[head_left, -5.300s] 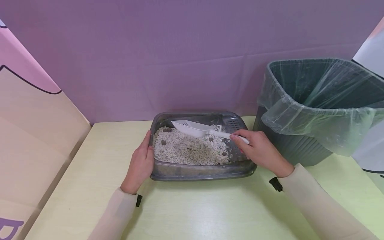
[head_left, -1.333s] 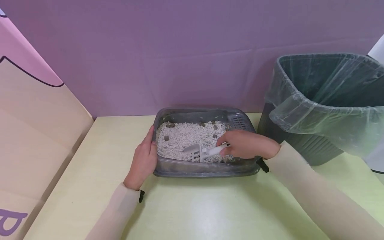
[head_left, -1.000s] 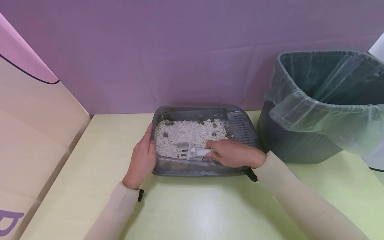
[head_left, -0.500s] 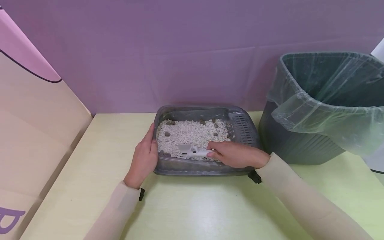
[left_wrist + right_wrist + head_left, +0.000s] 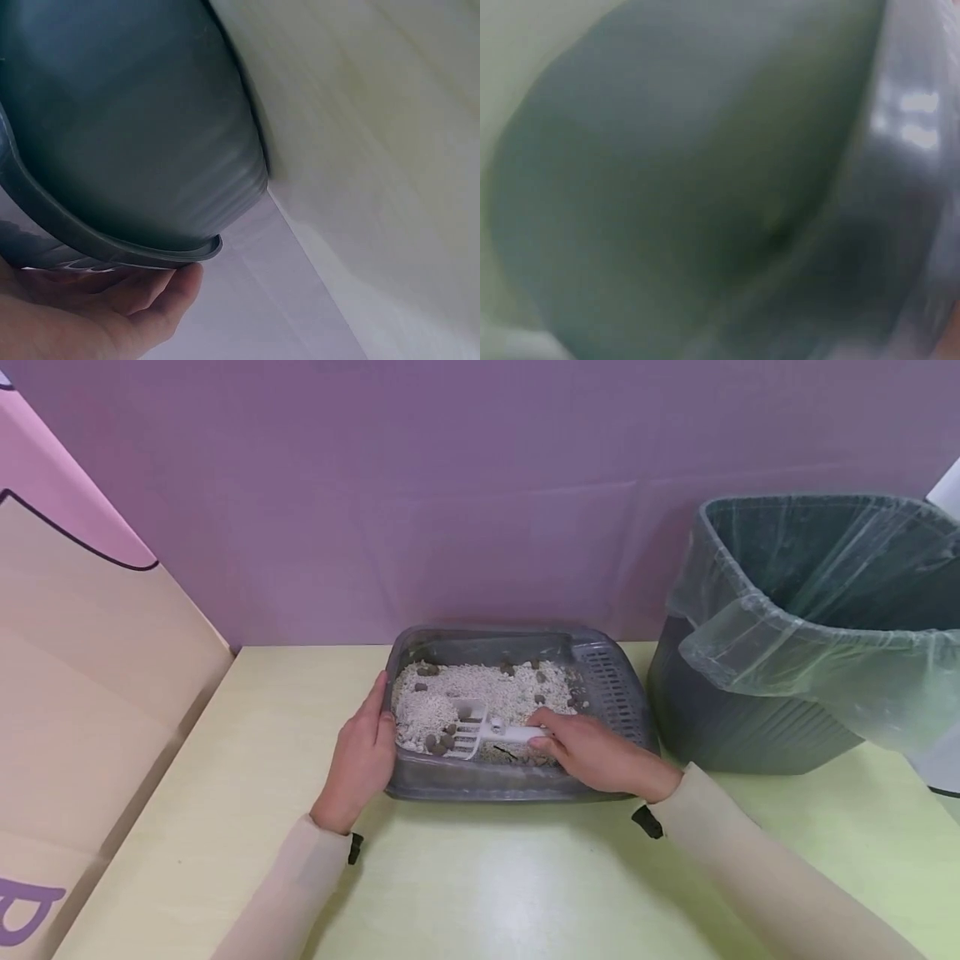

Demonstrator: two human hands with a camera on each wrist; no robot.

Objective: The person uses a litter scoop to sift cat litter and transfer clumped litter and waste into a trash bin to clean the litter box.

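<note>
A grey litter box [image 5: 510,785] holds pale litter [image 5: 487,681] with several dark clumps in it. My right hand [image 5: 600,756] grips the handle of a white slotted litter scoop [image 5: 468,731]. The scoop's head lies in the litter at the front left, pointing left, with several round brown clumps [image 5: 438,743] and a mound of litter at its left end. My left hand [image 5: 356,760] rests against the box's left side, fingers along the rim. In the left wrist view, the fingers [image 5: 172,296] touch the rim above the outer wall [image 5: 150,150].
To the right of the box stands a tall grey trash bin [image 5: 742,718], lined with a clear plastic bag [image 5: 810,664]. A purple backdrop [image 5: 450,527] rises behind the pale table [image 5: 487,885]. The box has a slotted grate [image 5: 607,677] on its right end.
The scoop has gone from above the box down into the litter and moved left, bringing round brown clumps into view at its left end. My left hand has stayed at the box's side.
</note>
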